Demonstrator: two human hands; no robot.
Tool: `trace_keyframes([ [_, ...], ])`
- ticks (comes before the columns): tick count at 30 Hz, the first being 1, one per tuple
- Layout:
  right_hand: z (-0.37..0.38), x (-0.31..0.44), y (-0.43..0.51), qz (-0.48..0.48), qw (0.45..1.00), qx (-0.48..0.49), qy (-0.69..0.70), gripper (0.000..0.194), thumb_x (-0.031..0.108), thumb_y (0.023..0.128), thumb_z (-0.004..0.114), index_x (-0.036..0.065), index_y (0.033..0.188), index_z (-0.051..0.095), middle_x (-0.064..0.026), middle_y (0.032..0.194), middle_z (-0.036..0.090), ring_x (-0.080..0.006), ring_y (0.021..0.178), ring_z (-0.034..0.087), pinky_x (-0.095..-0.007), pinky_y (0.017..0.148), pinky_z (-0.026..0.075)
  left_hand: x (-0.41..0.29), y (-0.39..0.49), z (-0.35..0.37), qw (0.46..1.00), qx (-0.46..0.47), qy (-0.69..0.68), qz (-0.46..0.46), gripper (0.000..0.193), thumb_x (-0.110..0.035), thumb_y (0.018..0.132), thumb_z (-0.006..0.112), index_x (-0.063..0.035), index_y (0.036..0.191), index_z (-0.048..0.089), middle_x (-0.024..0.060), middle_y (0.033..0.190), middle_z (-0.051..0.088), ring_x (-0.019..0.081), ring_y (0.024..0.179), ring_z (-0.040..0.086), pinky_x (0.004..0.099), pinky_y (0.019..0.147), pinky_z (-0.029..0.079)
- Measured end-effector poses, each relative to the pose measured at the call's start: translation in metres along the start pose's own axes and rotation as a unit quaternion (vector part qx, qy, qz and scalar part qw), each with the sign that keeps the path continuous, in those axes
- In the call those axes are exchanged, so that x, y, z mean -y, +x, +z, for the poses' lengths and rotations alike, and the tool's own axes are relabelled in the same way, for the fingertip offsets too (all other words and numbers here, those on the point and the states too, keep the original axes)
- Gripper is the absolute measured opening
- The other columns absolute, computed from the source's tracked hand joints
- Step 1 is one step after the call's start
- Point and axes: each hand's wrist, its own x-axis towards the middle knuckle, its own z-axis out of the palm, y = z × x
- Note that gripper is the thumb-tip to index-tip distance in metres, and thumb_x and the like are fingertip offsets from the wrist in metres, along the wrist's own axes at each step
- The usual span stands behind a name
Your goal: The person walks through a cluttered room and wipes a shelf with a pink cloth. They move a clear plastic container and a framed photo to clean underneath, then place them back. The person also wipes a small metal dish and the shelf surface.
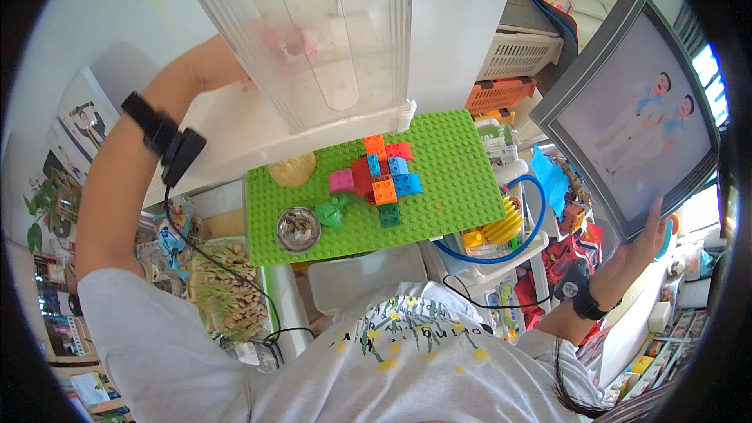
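Note:
My right hand point(643, 229) grips the lower corner of a dark-framed photograph point(631, 114) and holds it tilted at the right. At the upper left, my left arm reaches behind a cloudy, clear plastic box point(346, 41). My left hand point(291, 44) shows only as a blurred pinkish shape through the plastic, so its grip is hidden. Below the box, a green studded building plate point(458, 200) carries joined toy bricks point(385, 179) in red, orange, blue, pink and green. A metal bowl point(298, 230), a green toy point(331, 211) and a tan domed object point(292, 169) stand on its left part.
A white shelf ledge point(229, 135) runs behind the plate. To the right are a blue hoop point(543, 211), a yellow ridged toy point(504, 220) and stacked baskets point(502, 94). A basket of peanut-like pods point(232, 288) stands at left. Black cables run from both wrist devices.

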Motion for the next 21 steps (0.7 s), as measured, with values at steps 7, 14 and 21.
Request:
trace_keyframes([
  [7,-0.015,0.000,0.000,0.040,0.998,-0.038,0.014,0.039,0.017,0.081,0.069,-0.002,0.112,0.055,-0.0132,0.106,0.060,-0.0225,0.093,0.061,-0.0319,0.076,0.052,-0.001,0.047,-0.008,0.994,0.002,0.058,0.088,0.020,-0.009,0.082,0.054,-0.0028,0.101,0.060,0.0004,0.073,0.058,0.0080,0.063,0.051,0.0250,0.057,0.043],
  [14,-0.029,-0.002,0.011,0.043,0.997,-0.060,0.002,0.041,0.017,0.081,0.070,-0.003,0.114,0.054,-0.0136,0.108,0.059,-0.0232,0.098,0.059,-0.0325,0.080,0.051,0.007,0.074,-0.012,0.987,0.017,0.090,0.135,0.021,-0.010,0.083,0.054,-0.0032,0.101,0.059,0.0008,0.073,0.058,0.0084,0.063,0.051,0.0255,0.058,0.043],
  [21,-0.021,-0.009,0.008,0.052,0.998,-0.040,0.013,0.042,0.018,0.081,0.069,-0.002,0.114,0.053,-0.0136,0.109,0.059,-0.0257,0.097,0.060,-0.0337,0.080,0.052,0.022,0.054,-0.027,0.987,0.023,0.134,0.086,0.021,-0.011,0.083,0.055,-0.0036,0.102,0.059,0.0012,0.073,0.058,0.0088,0.063,0.052,0.0259,0.058,0.043],
])
